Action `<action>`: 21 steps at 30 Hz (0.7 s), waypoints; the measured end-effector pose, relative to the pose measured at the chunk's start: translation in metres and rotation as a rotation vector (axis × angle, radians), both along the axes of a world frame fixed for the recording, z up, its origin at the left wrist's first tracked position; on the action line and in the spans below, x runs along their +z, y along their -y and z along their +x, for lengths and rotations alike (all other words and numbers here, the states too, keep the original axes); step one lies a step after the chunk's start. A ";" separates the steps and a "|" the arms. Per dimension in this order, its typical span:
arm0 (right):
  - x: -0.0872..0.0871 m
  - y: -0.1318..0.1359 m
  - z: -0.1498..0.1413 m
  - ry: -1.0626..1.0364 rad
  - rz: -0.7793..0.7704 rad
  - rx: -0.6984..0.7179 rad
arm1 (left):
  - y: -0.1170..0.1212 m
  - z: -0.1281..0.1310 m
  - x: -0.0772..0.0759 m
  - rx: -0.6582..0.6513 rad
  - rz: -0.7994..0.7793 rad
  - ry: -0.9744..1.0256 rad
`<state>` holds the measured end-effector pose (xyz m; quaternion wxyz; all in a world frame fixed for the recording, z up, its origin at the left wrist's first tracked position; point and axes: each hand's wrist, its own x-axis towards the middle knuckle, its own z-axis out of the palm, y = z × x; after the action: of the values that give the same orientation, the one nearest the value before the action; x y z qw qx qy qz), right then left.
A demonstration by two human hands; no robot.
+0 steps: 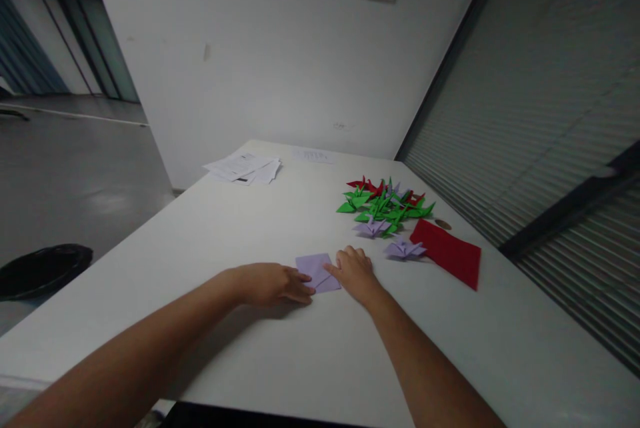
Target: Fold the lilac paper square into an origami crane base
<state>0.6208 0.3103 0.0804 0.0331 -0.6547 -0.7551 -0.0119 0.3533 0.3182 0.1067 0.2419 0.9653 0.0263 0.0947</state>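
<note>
A small folded square of light purple origami paper (324,279) lies flat on the white table, with a diagonal crease across it. At its lower left, my left hand (273,283) holds the edge, fingertips pressed on the paper. My right hand (356,275) is at the right side, its thumb on the paper's face and its other fingers curled, holding it down. Beyond my right hand stand finished purple paper cranes (404,249), beside a heap of green paper cranes (383,205) with red ones among them.
Red paper (450,251) lies at the right near a small round disc (443,224). White printed sheets (245,167) are at the table's far left. A wall stands behind, window blinds (540,115) run along the right, and a black-lined bin (43,271) is on the left.
</note>
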 end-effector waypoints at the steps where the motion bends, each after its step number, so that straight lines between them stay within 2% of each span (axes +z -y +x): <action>1: 0.000 0.000 0.000 -0.001 -0.001 -0.001 | 0.000 -0.001 -0.001 0.013 0.001 -0.008; 7: -0.001 -0.001 0.002 0.001 0.010 0.001 | -0.001 -0.002 -0.006 0.006 0.037 -0.010; 13: -0.001 -0.001 0.005 -0.019 0.052 0.003 | 0.004 0.005 -0.002 -0.024 0.153 -0.049; 21: -0.004 -0.004 0.003 -0.079 0.092 0.012 | 0.006 0.027 -0.005 0.078 0.054 0.181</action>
<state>0.6240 0.3148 0.0762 0.0928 -0.6479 -0.7557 -0.0205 0.3805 0.3121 0.1013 0.2131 0.9572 0.0391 0.1917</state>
